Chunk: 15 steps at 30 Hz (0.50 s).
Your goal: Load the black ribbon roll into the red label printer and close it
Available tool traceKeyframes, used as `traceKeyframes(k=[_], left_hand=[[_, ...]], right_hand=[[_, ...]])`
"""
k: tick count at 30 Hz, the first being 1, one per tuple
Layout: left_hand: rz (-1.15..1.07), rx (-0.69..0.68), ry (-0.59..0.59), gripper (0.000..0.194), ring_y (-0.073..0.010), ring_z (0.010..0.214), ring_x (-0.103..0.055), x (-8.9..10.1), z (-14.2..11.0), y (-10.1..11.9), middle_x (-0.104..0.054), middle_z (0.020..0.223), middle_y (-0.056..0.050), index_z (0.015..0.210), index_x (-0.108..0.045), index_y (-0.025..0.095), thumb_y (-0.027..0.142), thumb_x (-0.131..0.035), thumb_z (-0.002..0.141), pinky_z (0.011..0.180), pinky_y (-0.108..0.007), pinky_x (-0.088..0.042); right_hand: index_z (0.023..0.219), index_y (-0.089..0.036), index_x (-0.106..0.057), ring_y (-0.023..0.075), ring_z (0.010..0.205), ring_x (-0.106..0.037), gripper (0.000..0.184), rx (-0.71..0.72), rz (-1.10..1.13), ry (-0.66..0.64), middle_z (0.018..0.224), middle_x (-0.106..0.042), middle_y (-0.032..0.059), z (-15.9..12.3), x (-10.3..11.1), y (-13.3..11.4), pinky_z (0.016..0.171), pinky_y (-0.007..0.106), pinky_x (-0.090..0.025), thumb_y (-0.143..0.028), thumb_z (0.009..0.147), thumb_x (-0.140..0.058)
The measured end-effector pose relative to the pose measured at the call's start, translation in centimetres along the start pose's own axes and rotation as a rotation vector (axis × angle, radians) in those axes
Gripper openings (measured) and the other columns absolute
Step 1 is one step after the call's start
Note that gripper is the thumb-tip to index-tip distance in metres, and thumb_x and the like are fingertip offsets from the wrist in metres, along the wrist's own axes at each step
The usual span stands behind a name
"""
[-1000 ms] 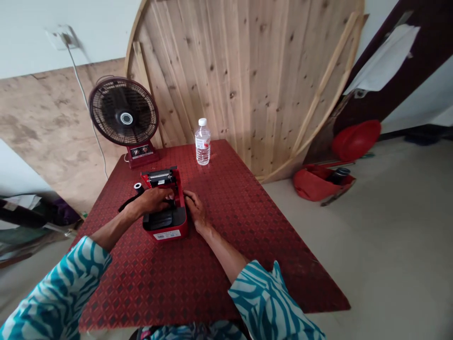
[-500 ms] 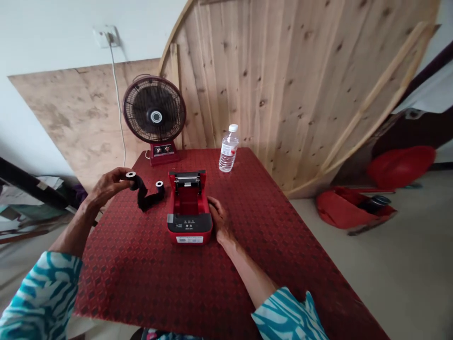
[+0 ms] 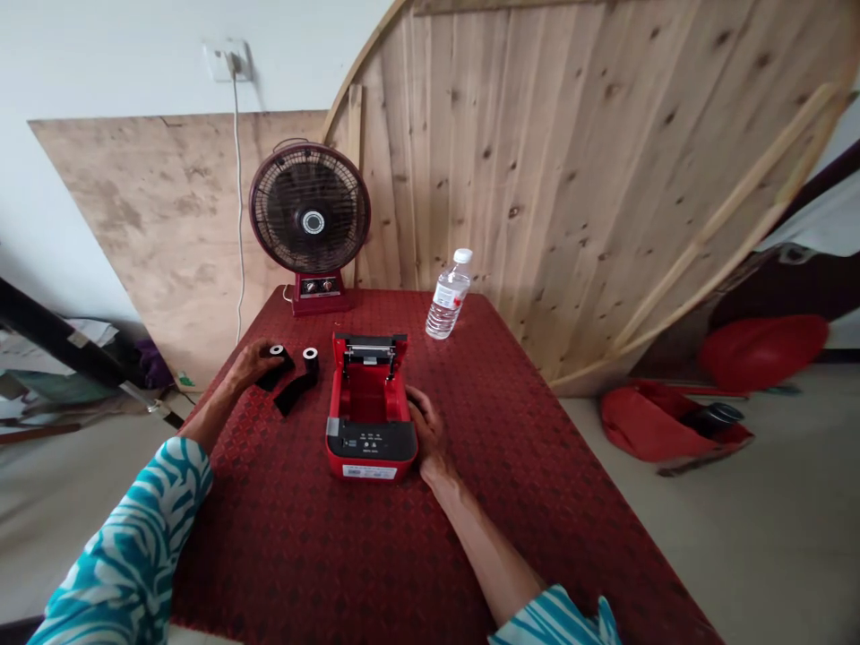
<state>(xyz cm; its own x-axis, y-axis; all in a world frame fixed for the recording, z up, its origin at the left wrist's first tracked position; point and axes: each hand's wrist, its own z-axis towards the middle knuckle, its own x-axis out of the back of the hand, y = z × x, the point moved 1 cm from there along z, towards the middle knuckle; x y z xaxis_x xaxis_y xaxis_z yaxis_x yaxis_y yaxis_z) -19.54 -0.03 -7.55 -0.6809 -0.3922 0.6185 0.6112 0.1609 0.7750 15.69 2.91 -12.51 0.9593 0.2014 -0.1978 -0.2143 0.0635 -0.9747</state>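
My left hand (image 3: 251,365) is closed on one roll of a black ribbon (image 3: 273,376) at the table's left side. The ribbon is wound on two white cores and a loose strip hangs between them. Its second roll (image 3: 310,365) stands upright on the table, a little to the right. A red and black label printer (image 3: 372,443) sits mid-table with its lid raised and its red inner bay showing. My right hand (image 3: 430,434) is curled against the printer's right side, some fingertips hidden behind it.
A dark red fan (image 3: 313,219) stands at the table's back left. Right of it is a clear plastic bottle (image 3: 446,300) with a white cap. Wooden boards (image 3: 511,161) lean behind the patterned red table (image 3: 511,502). A red bag (image 3: 638,421) lies on the floor to the right.
My left hand has lowered the ribbon roll towards the table and brought it right, nearer the second roll. My right hand stays at the printer. The view has shifted slightly.
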Motion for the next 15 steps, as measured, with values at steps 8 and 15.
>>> traceKeyframes(k=[8,15], left_hand=[[0.202,-0.106,-0.086,0.045,-0.0258,0.101,-0.066,2.0,-0.1,3.2,-0.07,0.108,-0.011,0.11,-0.062,0.016,0.037,-0.057,0.071,0.085,-0.035,-0.052],[0.467,-0.17,-0.214,0.04,-0.0272,0.106,-0.064,-2.5,-0.2,6.4,-0.07,0.11,-0.012,0.109,-0.063,0.019,0.014,-0.053,0.071,0.092,-0.037,-0.047]], right_hand=[[0.104,-0.024,-0.067,0.0265,0.108,-0.06,0.033,0.004,-0.02,-0.004,0.113,-0.069,0.0067,0.3,0.2,0.3,0.095,0.043,-0.043,-0.041,0.077,-0.058],[0.105,-0.023,-0.066,0.0259,0.108,-0.059,0.033,0.025,-0.026,-0.009,0.114,-0.068,0.0073,0.3,0.1,0.5,0.094,0.042,-0.044,-0.041,0.078,-0.057]])
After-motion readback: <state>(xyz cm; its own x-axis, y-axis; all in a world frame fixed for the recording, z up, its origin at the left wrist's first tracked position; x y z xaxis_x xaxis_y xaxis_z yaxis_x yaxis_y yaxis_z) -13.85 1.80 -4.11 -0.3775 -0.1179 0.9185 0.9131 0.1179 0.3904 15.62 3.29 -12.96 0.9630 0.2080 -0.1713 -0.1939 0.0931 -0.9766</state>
